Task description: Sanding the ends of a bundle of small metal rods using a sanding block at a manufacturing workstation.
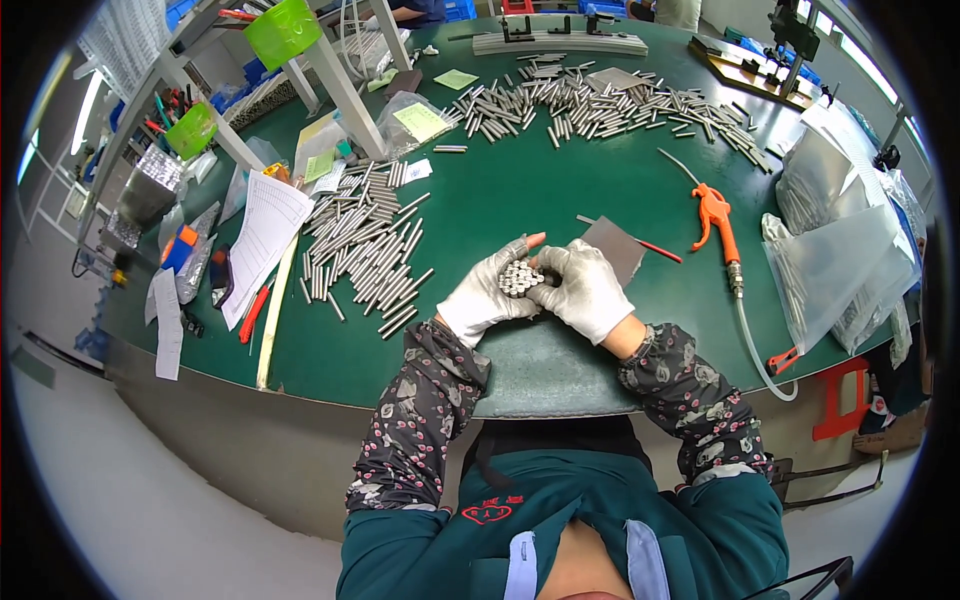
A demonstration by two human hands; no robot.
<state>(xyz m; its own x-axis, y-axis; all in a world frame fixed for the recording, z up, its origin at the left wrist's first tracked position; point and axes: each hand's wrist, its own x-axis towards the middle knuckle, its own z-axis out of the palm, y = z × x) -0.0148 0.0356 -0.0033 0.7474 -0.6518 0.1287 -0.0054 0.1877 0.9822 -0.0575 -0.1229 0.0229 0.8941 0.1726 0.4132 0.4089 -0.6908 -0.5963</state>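
A bundle of short metal rods point(520, 279) stands between my two gloved hands, its round ends facing up. My left hand point(487, 295), in a white glove with a bare fingertip showing, is wrapped round the bundle's left side. From the right, my right hand point(585, 290), gloved too, closes on the same bundle with thumb and fingers. Just behind the right hand lies a brown-grey square sheet point(617, 250), partly hidden by the glove. A thin red stick point(660, 252) pokes out at that sheet's right side.
Loose metal rods point(365, 240) lie left of my hands, and a larger pile of rods point(600, 105) spreads along the back. An orange air gun point(714, 218) with a hose is at the right, near plastic bags point(840, 260). Papers point(268, 235) and a shelf frame point(340, 90) occupy the left.
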